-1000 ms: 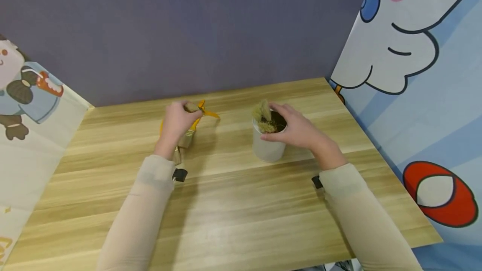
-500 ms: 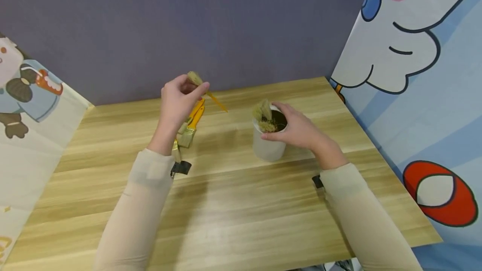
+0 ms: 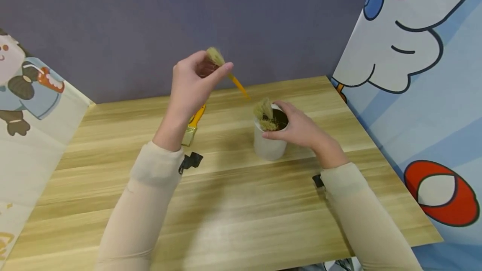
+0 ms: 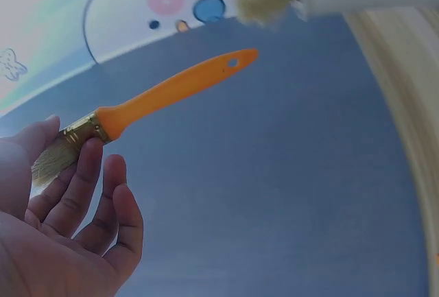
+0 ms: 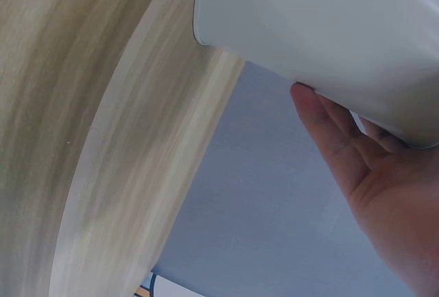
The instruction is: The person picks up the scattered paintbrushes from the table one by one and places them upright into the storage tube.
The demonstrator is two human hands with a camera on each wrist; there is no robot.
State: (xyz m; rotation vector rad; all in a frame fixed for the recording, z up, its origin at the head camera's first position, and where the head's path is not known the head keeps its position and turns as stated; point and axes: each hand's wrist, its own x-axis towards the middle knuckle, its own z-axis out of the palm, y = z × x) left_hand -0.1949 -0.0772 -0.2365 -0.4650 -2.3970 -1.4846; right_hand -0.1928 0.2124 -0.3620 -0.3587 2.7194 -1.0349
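Note:
My left hand (image 3: pixel 193 80) pinches a paintbrush (image 4: pixel 171 90) by its metal band and bristles, raised above the table. The orange handle points down and to the right, its end near the white cup. That white cup (image 3: pixel 269 145) stands upright on the table, with bristle heads of other brushes (image 3: pixel 265 114) sticking up at its rim. Around the cup's upper right side my right hand (image 3: pixel 301 129) holds on, thumb at the front and fingers at the back. The right wrist view shows the fingertips against the cup's smooth wall (image 5: pixel 309 22).
On the wooden table (image 3: pixel 241 221) another yellow-handled paintbrush (image 3: pixel 193 124) lies left of the cup, partly behind my left forearm. A grey wall (image 3: pixel 150 32) borders the back. Cartoon panels (image 3: pixel 414 62) stand at both sides.
My left hand has lifted the paintbrush from beside the others on the table and carried it up and right toward the cup. The right hand has stayed on the cup.

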